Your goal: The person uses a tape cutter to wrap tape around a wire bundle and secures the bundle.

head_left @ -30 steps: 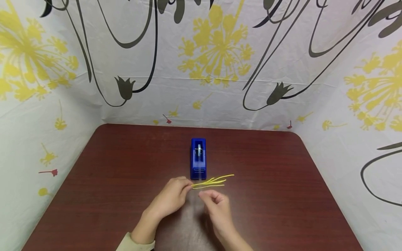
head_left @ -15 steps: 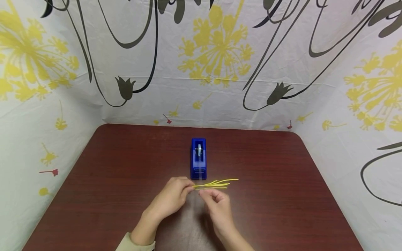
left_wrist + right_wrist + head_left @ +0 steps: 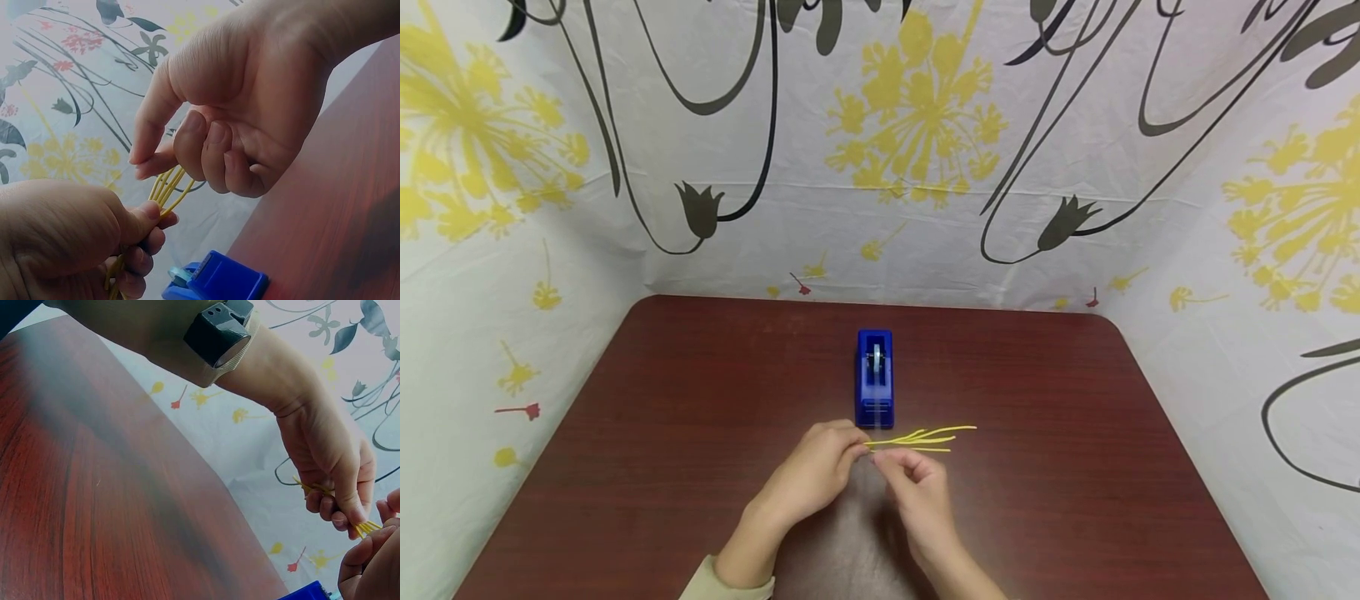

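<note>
My left hand [image 3: 820, 467] pinches a bundle of thin yellow wire-like strands [image 3: 925, 440] near one end. Their free ends fan out to the right; in the left wrist view, other ends curl under the left fingers [image 3: 140, 262]. Right beside the bundle, my right hand [image 3: 921, 496] has thumb and index fingertips pressed together, close to the left fingertips. A small pale strip, seemingly clear tape, is in that pinch, though it is hard to make out. Just beyond the hands stands a blue tape dispenser [image 3: 875, 379] with a roll in it.
The hands work above a dark reddish-brown table [image 3: 1030, 400]. Its far edge meets a white patterned cloth [image 3: 865, 150] that hangs at the back and along both sides. A black device [image 3: 219, 334] is strapped on the left wrist.
The left hand has shifted slightly to the right, bringing the yellow strands further over the right fingertips. The right hand stays nearly in place. The dispenser has not moved.
</note>
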A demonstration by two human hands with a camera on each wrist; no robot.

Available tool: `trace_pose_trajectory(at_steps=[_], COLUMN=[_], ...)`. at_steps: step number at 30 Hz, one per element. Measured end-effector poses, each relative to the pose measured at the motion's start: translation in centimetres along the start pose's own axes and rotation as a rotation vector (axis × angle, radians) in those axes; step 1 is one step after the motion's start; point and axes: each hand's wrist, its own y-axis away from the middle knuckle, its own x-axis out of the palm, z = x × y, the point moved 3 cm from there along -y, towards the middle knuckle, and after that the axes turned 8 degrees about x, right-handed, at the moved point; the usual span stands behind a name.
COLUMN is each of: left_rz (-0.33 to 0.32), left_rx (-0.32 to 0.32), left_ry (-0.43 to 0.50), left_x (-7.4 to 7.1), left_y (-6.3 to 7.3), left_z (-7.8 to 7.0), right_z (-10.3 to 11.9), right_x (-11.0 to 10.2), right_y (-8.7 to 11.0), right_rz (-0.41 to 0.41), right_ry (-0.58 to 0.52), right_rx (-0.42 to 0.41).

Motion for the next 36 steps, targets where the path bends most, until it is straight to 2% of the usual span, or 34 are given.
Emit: trace_pose_trajectory(at_steps=[9, 24, 36], left_rz=[-0.010, -0.030, -0.047], left_rx=[0.016, 0.007, 0.008], left_ry=[-0.009, 0.001, 0.008], left_x=[-0.03, -0.17, -0.22], left_y=[-0.06, -0.13, -0.05], left_z=[-0.25, -0.59, -0.62], right_z=[-0.20, -0.34, -1.01], right_x=[-0.11, -0.24, -0.44], right_y=[-0.10, -0.17, -0.54], right_rz=[0.011, 0.003, -0.023], right_ry=[0.001, 0.002, 0.061], right_rx=[-0.023, 0.017, 0.013])
